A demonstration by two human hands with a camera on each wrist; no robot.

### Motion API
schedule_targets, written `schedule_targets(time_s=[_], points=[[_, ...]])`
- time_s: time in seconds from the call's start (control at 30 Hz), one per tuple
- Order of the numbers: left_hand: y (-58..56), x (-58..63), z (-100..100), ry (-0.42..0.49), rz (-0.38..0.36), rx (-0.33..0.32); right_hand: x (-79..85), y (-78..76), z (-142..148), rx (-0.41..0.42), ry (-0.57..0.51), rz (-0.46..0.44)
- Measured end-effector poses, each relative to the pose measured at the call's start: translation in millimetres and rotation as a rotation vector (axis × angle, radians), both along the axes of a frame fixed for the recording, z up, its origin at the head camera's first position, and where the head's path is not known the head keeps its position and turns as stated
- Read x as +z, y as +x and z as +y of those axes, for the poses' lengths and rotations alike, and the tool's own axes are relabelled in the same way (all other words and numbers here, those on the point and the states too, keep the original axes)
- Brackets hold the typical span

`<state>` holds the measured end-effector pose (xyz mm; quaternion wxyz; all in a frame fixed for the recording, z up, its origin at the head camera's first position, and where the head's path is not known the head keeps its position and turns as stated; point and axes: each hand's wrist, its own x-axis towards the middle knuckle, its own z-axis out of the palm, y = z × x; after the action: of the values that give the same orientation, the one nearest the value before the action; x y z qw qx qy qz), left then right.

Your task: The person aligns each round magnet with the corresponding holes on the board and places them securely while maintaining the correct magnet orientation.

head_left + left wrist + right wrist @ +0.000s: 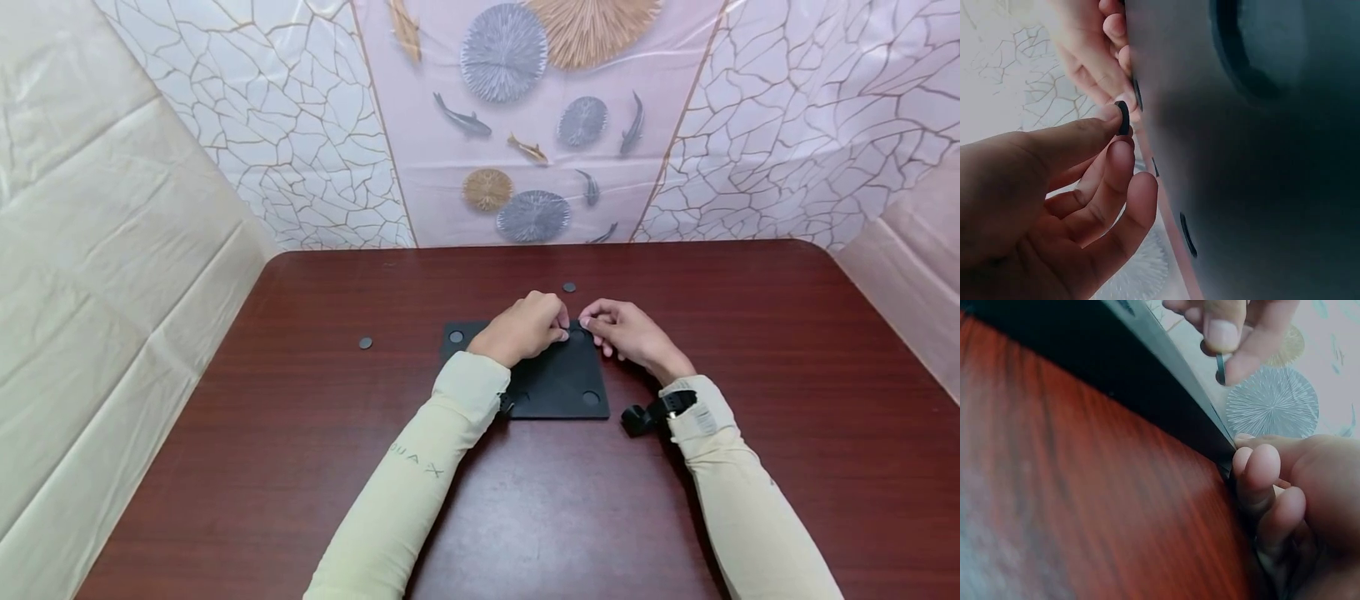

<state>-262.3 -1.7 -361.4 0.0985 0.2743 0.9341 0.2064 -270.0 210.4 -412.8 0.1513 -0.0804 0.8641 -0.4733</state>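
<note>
A flat black plate (557,375) with round spots near its corners lies on the table under my hands. My left hand (525,327) reaches over it and pinches a small black disc (1124,117) between thumb and fingertip, close above the far right corner. At that same corner my right hand (628,333) grips the plate's edge with thumb and fingertips, its other fingers curled. The right wrist view shows the disc edge-on in the left fingers, apart from the right hand. My left forearm and hand hide part of the plate's left side.
One loose grey disc (365,342) lies on the brown table (300,467) left of the plate, another disc (569,287) just beyond its far edge. A black wrist camera (637,420) on my right arm hangs near the plate's near right corner. A patterned backdrop (315,125) stands behind.
</note>
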Motion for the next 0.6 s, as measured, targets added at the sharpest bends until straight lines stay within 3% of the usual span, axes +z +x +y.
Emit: schedule_targets(time_s=[0.33,0.6], points=[[-5.5,-6.5,14.7,-0.036,0.016,0.001,-2.2,-0.5,-0.7,0.000,-0.026,-0.005],[-6.6,-5.0,21.5,-0.045,0.060,-0.015,-0.3,-1.6,1.8,0.004,-0.014,0.004]])
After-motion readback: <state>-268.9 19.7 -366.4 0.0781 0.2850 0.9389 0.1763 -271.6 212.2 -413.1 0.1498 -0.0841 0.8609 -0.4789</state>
